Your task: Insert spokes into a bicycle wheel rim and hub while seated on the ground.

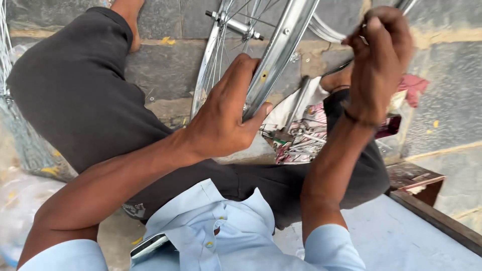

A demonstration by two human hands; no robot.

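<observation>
Bicycle wheel rim (281, 45) runs diagonally up-right above the lap; left hand (226, 118) clamps its lower stretch, while right hand (379, 60), fingers pinched together, seemingly grips a spoke higher up.

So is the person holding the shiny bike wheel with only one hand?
No, the left hand grips the wheel rim and the right hand is up on it too.

A pile of loose spokes (301, 140), a red rag (414, 86), a wooden ledge (427, 211) on stone paving (165, 70)
</observation>
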